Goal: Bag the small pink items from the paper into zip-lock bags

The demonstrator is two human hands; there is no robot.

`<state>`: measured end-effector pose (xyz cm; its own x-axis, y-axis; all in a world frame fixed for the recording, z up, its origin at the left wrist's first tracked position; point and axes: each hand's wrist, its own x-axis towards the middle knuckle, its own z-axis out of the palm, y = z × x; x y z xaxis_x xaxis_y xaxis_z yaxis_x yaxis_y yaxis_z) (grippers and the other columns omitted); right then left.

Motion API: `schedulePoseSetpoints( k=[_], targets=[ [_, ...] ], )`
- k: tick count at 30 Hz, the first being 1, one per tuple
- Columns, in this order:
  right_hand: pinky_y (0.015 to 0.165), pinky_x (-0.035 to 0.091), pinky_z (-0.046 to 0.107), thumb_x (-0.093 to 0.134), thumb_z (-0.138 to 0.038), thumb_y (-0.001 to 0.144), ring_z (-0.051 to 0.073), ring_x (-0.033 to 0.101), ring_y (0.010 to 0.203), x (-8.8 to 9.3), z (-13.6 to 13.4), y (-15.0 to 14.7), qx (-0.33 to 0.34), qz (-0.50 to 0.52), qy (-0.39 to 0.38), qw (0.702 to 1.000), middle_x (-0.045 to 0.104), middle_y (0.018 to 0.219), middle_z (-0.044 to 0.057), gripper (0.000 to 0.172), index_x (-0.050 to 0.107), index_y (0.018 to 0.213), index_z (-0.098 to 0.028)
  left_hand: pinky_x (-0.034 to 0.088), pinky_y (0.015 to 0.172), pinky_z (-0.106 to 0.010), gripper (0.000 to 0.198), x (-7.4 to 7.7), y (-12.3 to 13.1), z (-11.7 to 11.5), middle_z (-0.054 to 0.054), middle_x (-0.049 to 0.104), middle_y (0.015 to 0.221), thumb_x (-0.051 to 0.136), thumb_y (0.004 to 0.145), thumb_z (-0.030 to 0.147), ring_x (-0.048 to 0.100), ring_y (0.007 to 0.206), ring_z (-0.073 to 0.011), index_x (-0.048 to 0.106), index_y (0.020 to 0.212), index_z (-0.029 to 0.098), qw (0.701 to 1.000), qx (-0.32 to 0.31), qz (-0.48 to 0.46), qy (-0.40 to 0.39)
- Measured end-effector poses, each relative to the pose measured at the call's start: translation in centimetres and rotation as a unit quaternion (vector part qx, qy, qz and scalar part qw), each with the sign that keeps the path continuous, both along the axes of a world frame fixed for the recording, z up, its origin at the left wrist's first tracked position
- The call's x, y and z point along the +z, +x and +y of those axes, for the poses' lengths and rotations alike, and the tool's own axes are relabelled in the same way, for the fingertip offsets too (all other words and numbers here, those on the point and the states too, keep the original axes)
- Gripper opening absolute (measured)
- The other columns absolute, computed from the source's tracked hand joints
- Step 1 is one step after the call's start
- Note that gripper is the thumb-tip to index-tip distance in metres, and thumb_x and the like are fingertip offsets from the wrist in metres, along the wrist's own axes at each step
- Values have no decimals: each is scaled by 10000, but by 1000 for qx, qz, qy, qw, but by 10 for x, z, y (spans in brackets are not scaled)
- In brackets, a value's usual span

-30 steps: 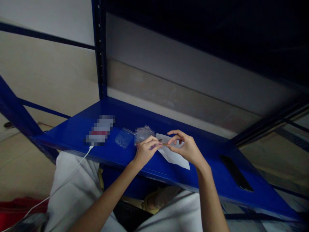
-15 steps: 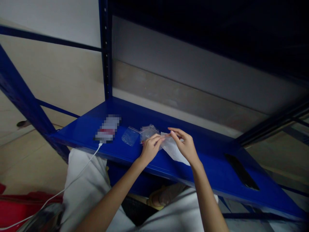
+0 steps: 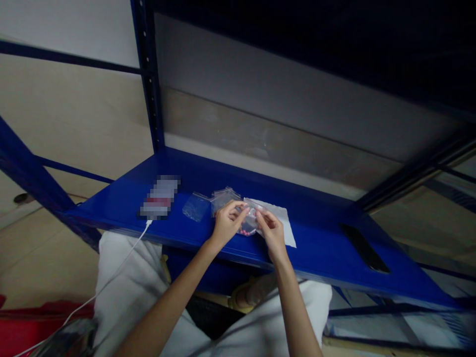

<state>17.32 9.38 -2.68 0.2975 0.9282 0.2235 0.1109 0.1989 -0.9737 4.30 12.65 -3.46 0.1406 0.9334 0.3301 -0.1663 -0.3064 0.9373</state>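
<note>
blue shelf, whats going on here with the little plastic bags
A person sits at a blue shelf; their left hand and right hand both pinch a clear bag near its top, with small pink pieces low in it. A white sheet lies partly behind the right hand. To the left are more clear bags and a device with a pixelated screen, a white cable running from it. A flat black object lies to the right.

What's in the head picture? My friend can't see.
A left hand and right hand hold a clear plastic bag with pink bead-like bits over a blue shelf, near white paper. To the left lie zip bags and a pixelated device with white cable; to the right, a flat black object.
</note>
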Motion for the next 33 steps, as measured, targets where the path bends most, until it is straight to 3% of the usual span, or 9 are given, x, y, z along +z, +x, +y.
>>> schedulePoseSetpoints(
  k=[3, 7, 11, 16, 24, 33],
  targets=[
    [660, 468, 287, 654, -382, 693, 186, 608, 768, -4, -5, 1, -13, 10, 6, 1000, 683, 873, 53, 281, 671, 889, -180, 429, 329, -144, 262, 0, 2, -3, 26, 570, 574, 597, 745, 357, 534, 391, -75, 586, 887, 137, 999, -42, 4, -31],
    [656, 459, 289, 616, -401, 730, 178, 597, 719, -11, -11, 1, -39, 18, -6, 999, 683, 814, 51, 270, 667, 851, -165, 398, 313, -128, 225, -1, 3, -4, 13, 591, 574, 606, 737, 337, 543, 389, -74, 603, 816, 127, 995, -84, 26, -38],
    [569, 427, 256, 606, -397, 742, 152, 557, 617, -17, -14, 1, -32, -11, -18, 999, 660, 709, 24, 241, 667, 795, -170, 358, 290, -126, 195, -3, 4, -2, 5, 601, 559, 585, 755, 320, 545, 389, -81, 613, 783, 130, 996, -72, 45, -40],
    [475, 368, 237, 606, -411, 733, 130, 493, 510, -19, -13, 0, -55, -31, -28, 998, 603, 592, 1, 252, 665, 755, -167, 404, 368, -148, 184, -10, 5, -1, 14, 586, 532, 544, 793, 296, 549, 407, -82, 606, 708, 145, 994, -33, 102, 31],
    [434, 324, 219, 599, -435, 734, 110, 458, 477, -18, -14, -1, -41, -23, -43, 998, 572, 584, -9, 269, 621, 713, -167, 423, 438, -174, 254, -12, 2, -3, 10, 565, 485, 494, 826, 315, 558, 424, -96, 564, 651, 145, 985, -34, 153, 71],
    [421, 306, 208, 598, -418, 747, 92, 408, 442, -19, -16, 1, -52, -9, -44, 998, 544, 548, -18, 254, 636, 768, -168, 376, 320, -151, 178, -10, 5, -1, -11, 645, 555, 562, 776, 294, 549, 384, -87, 647, 768, 138, 994, -69, 83, 6]
  ],
)
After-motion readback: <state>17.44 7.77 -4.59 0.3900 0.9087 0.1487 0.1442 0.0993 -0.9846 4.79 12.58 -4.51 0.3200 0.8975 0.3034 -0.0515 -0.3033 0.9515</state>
